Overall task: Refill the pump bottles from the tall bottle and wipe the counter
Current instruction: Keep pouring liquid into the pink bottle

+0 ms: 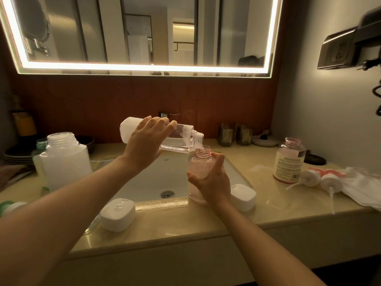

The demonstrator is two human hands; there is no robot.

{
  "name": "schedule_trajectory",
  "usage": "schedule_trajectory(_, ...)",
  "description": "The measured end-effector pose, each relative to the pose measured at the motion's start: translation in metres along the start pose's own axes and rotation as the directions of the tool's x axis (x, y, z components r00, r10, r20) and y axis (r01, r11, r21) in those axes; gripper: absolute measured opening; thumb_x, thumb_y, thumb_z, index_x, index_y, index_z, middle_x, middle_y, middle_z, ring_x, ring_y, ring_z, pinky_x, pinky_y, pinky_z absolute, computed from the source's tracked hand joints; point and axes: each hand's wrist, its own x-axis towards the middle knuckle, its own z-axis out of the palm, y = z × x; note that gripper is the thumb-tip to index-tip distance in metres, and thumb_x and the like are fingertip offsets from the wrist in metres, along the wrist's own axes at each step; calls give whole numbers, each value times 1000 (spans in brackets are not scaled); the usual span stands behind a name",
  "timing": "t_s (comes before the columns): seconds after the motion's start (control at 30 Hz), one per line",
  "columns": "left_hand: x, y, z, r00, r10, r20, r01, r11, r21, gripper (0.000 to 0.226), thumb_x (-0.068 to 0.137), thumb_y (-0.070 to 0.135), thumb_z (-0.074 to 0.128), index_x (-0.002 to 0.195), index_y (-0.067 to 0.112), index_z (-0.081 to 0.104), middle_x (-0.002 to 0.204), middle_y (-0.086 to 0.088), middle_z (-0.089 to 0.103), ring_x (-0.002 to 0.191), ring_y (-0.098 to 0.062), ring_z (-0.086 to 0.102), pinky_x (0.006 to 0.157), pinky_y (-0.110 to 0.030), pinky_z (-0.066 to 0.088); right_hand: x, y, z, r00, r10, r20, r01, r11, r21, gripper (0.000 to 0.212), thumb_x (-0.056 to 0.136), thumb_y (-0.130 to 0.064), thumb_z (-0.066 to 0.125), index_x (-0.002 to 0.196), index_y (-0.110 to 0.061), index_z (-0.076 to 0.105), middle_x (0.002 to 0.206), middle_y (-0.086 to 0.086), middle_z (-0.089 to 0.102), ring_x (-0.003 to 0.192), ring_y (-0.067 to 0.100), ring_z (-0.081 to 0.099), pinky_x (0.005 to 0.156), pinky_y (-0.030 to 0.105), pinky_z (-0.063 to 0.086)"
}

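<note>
My left hand (147, 141) grips the tall clear bottle (181, 139), tipped nearly level over the sink, its open mouth touching the neck of a pink pump bottle (201, 162). Clear liquid runs from one into the other. My right hand (212, 182) holds the pink bottle upright by its lower half, above the sink's right rim. A second pink bottle (288, 159) with a label stands open on the counter at right. Beside it lie two white pump heads (321, 181) with their tubes. A large white bottle (65, 159) without a cap stands at left.
The white sink (152, 182) sits in the beige counter (185, 223), with wet patches along its front rim. Two white square caps (117, 214) (243, 194) lie on the counter near the sink. A white cloth (362, 186) lies at far right. Plates are stacked at back left, two cups at back right.
</note>
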Motion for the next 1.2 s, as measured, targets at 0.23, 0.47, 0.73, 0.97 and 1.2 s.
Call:
schedule_trajectory(0.23,-1,0,0,1000,1,-4,-1,1000,-1,80,49,-1,84,118,11,46,108,-14,62,96,-32,61,90,-48,46,0,0,0,1000,6,7,-6,1000,-4,85,68,-47,75,130,-20,23,132,9,48,109,26,56,80,25,48)
schedule_trajectory(0.47,0,0,0,1000,10,-6,-10,1000,6,82,48,-1,85,119,12,44,108,-14,62,96,-32,61,90,-47,46,0,0,1,1000,3,-5,-3,1000,-9,85,68,-47,75,130,-20,24,131,8,49,108,26,57,81,26,48)
schedule_trajectory(0.73,1,0,-1,1000,21,-20,-21,1000,14,83,47,-1,85,118,13,44,107,-13,63,95,-31,61,91,-46,46,0,-1,0,1000,-3,-8,3,1000,0,84,68,-46,75,130,-20,24,132,9,49,109,26,56,80,24,47)
schedule_trajectory(0.97,1,0,-2,1000,22,-18,-22,1000,22,83,48,-1,85,118,13,43,107,-13,62,96,-31,61,91,-46,46,0,0,0,1000,-2,-7,2,1000,-5,85,68,-46,75,130,-19,24,131,9,49,108,26,56,79,24,47)
schedule_trajectory(1.2,1,-1,-2,1000,28,-11,-27,999,26,82,49,-1,85,118,13,44,107,-13,62,96,-31,61,91,-45,46,0,0,0,1000,-5,-6,5,1000,-4,85,68,-46,75,130,-19,24,131,9,49,108,26,56,81,26,49)
